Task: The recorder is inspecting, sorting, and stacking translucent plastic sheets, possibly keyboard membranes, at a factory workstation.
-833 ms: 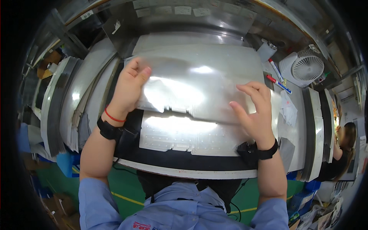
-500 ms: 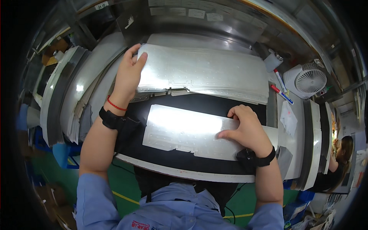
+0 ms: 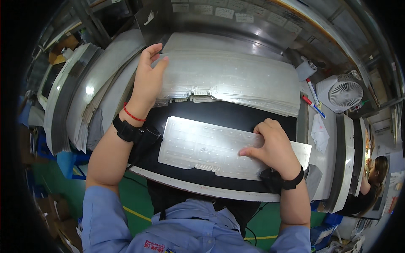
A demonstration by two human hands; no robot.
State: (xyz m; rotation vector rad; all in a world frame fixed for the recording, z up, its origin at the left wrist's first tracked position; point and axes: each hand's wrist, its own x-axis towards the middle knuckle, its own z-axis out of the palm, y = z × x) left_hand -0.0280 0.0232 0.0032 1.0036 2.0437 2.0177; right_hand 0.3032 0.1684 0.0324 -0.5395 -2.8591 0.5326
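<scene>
Left hand now apparently off sheets

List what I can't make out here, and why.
All in the head view:
Front sheet: part of its right side, hidden by the right hand.
Stack: part of its left edge, behind the left hand; its sheet count, since sheets overlap.
Wall papers: writing too small.

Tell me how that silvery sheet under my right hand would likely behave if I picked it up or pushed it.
The silvery sheet looks thin, so it would probably bend and feel light for its size. Its smooth sheen suggests it may slide on the black mat; the notched edge might snag.
</scene>
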